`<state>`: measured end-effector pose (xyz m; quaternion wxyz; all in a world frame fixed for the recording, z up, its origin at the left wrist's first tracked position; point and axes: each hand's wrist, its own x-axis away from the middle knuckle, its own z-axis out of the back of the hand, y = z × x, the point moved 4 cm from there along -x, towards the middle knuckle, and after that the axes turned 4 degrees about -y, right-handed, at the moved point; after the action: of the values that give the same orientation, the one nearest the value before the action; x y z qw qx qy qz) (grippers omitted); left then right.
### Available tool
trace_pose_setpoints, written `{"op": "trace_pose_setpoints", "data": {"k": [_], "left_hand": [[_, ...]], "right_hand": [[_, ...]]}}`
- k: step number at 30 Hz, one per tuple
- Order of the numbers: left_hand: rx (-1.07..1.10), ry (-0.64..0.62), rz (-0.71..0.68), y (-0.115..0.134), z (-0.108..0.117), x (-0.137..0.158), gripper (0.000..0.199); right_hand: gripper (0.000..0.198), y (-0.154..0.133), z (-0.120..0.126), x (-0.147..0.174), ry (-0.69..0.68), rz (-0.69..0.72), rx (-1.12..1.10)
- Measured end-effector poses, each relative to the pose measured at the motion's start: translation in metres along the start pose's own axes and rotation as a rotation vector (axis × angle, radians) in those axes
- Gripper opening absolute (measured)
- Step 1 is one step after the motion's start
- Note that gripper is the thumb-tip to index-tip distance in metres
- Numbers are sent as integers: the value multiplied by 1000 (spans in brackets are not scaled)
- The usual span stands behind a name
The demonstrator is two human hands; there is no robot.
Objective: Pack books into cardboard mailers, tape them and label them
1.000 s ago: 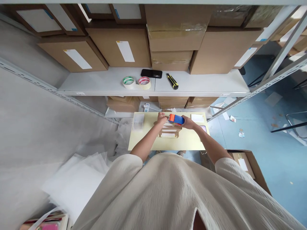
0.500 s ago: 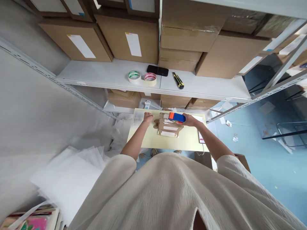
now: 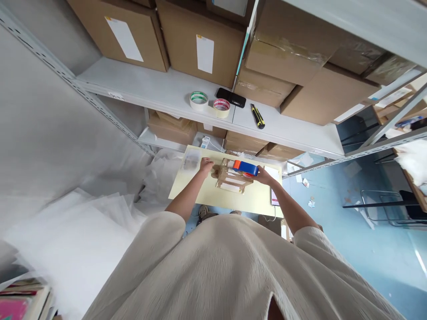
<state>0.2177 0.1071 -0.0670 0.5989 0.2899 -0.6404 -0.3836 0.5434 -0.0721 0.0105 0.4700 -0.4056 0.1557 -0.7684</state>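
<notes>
My right hand (image 3: 264, 175) is wrapped round a blue and orange tape dispenser (image 3: 248, 168), held over the back part of several small cardboard boxes (image 3: 233, 181) that lie side by side with white labels and shiny tape. To the left of the boxes is my left hand (image 3: 206, 165), fingers drawn together; what they hold, if anything, is too small to name. A small brown piece (image 3: 215, 171) lies between that hand and the boxes. All this is on a pale yellow table (image 3: 191, 193). At the right, a phone or tablet (image 3: 274, 197) with a white cable lies on the tabletop.
Over the table's far edge runs a grey shelf (image 3: 140, 82) with two tape rolls (image 3: 199, 101), a black phone (image 3: 231, 97), a yellow-black utility knife (image 3: 257, 116) and large cardboard boxes (image 3: 203, 49). White packing sheets (image 3: 66, 240) are heaped at left. Paper scraps litter the blue floor (image 3: 327, 231).
My view has turned and shifted, so shelf and table appear tilted. The tape dispenser stays in my right hand over the boxes, and my left hand stays beside them.
</notes>
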Motion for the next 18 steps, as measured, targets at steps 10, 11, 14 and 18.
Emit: {"op": "trace_pose_setpoints", "data": {"k": [10,11,14,18], "left_hand": [[14,-11,23,-8,-7,-9,44],[11,-11,28,-11,-7,-10,44],[1,-13,39,-19,-10,-11,43],[-4,-27,35,-31,-21,-14,43]], "right_hand": [[64,-9,3,4,22,-20,-22],[65,-9,3,4,13,-28,-17],[69,-10,3,4,-11,-47,-2],[71,-10,3,5,-17,-59,17]]}}
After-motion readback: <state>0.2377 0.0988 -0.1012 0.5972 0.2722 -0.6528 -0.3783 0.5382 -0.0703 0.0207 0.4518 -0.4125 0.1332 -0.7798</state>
